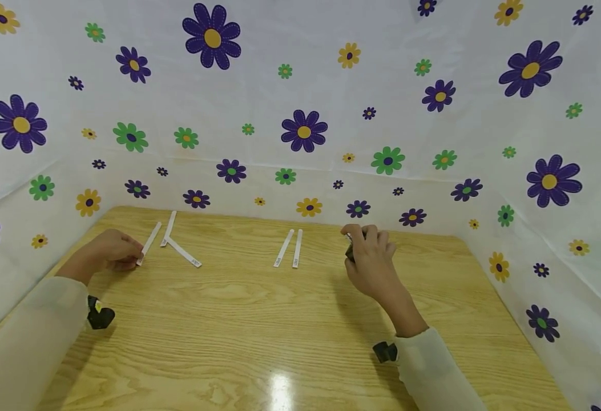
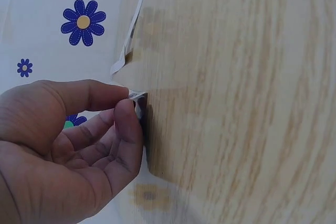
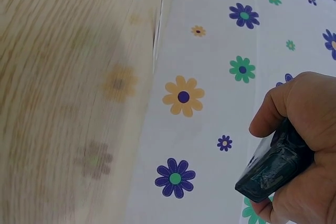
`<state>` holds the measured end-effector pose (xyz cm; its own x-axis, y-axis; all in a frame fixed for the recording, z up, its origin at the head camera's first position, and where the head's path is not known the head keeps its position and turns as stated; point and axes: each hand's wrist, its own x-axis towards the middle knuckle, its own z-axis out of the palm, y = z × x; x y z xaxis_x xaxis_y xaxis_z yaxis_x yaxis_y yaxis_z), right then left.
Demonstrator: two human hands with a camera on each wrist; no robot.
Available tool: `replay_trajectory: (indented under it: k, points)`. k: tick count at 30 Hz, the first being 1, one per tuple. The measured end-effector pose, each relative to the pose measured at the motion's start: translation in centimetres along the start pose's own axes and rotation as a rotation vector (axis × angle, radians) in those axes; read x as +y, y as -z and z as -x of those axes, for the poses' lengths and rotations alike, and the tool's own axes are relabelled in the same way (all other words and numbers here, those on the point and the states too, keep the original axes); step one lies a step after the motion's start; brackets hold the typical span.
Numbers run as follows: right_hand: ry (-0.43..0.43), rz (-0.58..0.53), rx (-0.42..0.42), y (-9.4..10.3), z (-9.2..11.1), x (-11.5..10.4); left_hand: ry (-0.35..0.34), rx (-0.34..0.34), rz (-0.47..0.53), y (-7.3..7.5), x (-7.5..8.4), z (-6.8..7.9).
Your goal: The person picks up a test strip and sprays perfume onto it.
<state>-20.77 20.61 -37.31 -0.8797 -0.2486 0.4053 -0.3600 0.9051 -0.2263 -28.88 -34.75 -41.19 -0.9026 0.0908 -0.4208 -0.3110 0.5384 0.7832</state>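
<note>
My left hand, at the table's far left, pinches the near end of a white paper strip between thumb and fingertip. In the left wrist view that strip's end shows at the fingertips, close to the wood. My right hand is raised over the right half of the table. Its fingers are curled round a small dark, boxy object with a shiny face. The hand covers much of this object, and I cannot tell its kind.
Right of my left hand, one strip meets a slanting strip. Two more strips, a left one and a right one, lie side by side mid-table, printed at their near ends. A flower-patterned cloth walls the wooden table.
</note>
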Motion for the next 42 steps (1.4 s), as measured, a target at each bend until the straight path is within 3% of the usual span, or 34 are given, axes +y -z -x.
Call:
replay_trajectory:
  k: [12, 21, 31, 42]
  points:
    - [0.001, 0.0, -0.002, -0.1, 0.1, 0.1, 0.011, 0.037, -0.016, 0.0, 0.3, -0.5]
    - [0.004, -0.007, -0.003, -0.2, 0.0, 0.0, -0.069, 0.053, -0.061, -0.9, 1.0, -0.1]
    - [0.006, -0.01, 0.006, -0.3, 0.0, 0.1, -0.113, 0.063, -0.019, -3.0, 3.1, -0.5]
    - [0.011, -0.01, 0.009, -0.3, 0.0, 0.1, -0.167, 0.044, 0.02, -6.4, 6.2, -1.3]
